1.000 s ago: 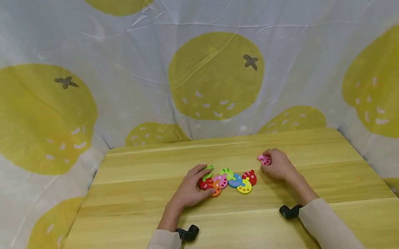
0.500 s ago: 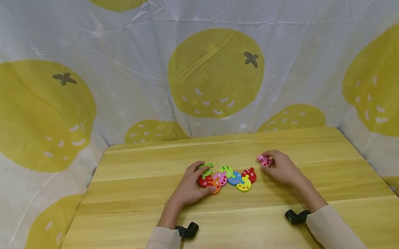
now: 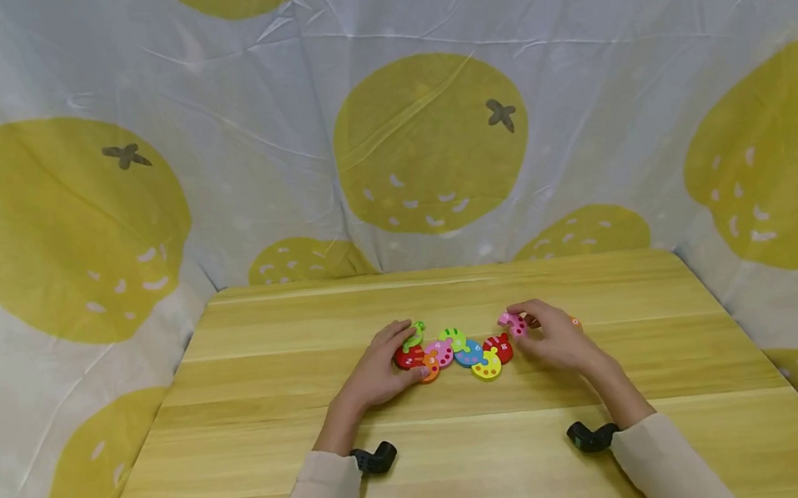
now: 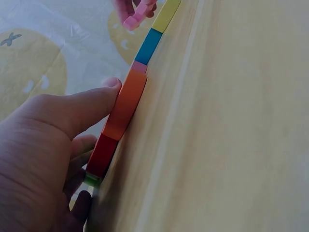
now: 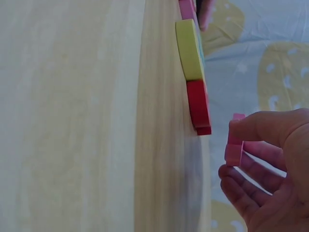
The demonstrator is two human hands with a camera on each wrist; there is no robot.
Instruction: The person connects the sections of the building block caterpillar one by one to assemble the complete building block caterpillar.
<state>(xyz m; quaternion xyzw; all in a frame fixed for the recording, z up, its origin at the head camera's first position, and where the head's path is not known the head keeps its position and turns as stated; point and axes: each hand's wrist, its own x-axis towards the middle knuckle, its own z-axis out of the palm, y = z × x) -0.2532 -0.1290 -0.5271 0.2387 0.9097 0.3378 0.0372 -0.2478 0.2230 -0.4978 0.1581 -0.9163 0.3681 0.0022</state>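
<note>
A curved chain of numbered, coloured puzzle pieces lies on the wooden table. My left hand [image 3: 379, 369] rests over its left end, thumb on the orange piece [image 4: 126, 106] and fingers by the green piece [image 3: 416, 333] and red piece numbered 2 [image 3: 407, 358]. My right hand [image 3: 556, 338] pinches a pink spotted puzzle piece [image 3: 513, 323] between thumb and fingers, raised just beyond the chain's right end. Closest to it is the red piece numbered 8 [image 3: 498, 349], joined to the yellow piece [image 3: 486, 367]. In the right wrist view the pink piece [image 5: 234, 153] shows edge-on.
Partly hidden behind my right hand is another orange piece [image 3: 576, 321]. The chain's middle holds a pink [image 3: 439, 354], a light green [image 3: 452, 339] and a blue piece [image 3: 469, 353]. A lemon-print cloth [image 3: 413, 11] hangs behind the wooden table [image 3: 473, 466].
My right hand has shifted left with the pink piece, closer to the red end of the chain, and the piece has turned. The orange piece behind that hand has come into view. My left hand stays put.
</note>
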